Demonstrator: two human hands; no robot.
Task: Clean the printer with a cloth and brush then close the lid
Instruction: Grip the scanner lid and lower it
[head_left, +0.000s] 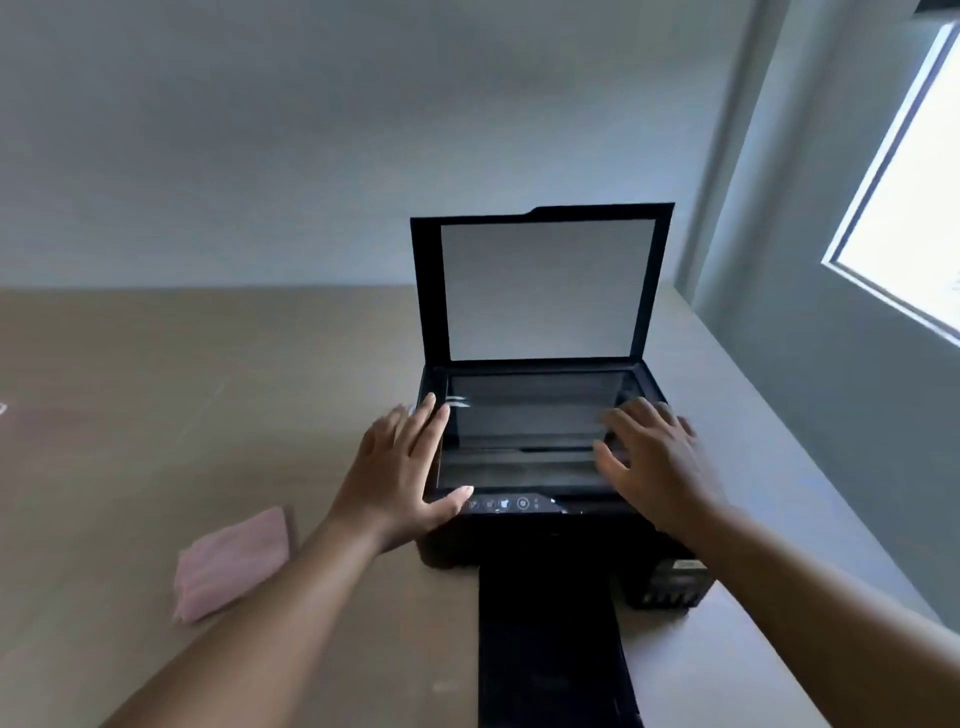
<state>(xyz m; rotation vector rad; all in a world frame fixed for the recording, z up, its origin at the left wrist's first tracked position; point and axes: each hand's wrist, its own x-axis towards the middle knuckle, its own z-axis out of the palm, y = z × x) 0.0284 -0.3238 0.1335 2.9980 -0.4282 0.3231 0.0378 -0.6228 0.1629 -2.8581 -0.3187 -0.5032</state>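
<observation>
A black printer (524, 535) stands on the table near its right edge. Its scanner lid (540, 286) is raised upright, showing a white inner pad, and the dark scanner glass (524, 431) lies exposed below. My left hand (405, 473) rests flat on the printer's left top edge, fingers spread, thumb by the control buttons. My right hand (654, 457) hovers or rests over the right side of the glass, fingers apart and a little blurred. Neither hand holds anything. A folded pink cloth (234, 564) lies on the table to the left of the printer. No brush is visible.
The brown table (156, 389) stretches far to the left. The printer's black output tray (550, 644) sticks out toward me. A grey wall stands behind, and a bright window (914, 208) is at the right, close to the table's right edge.
</observation>
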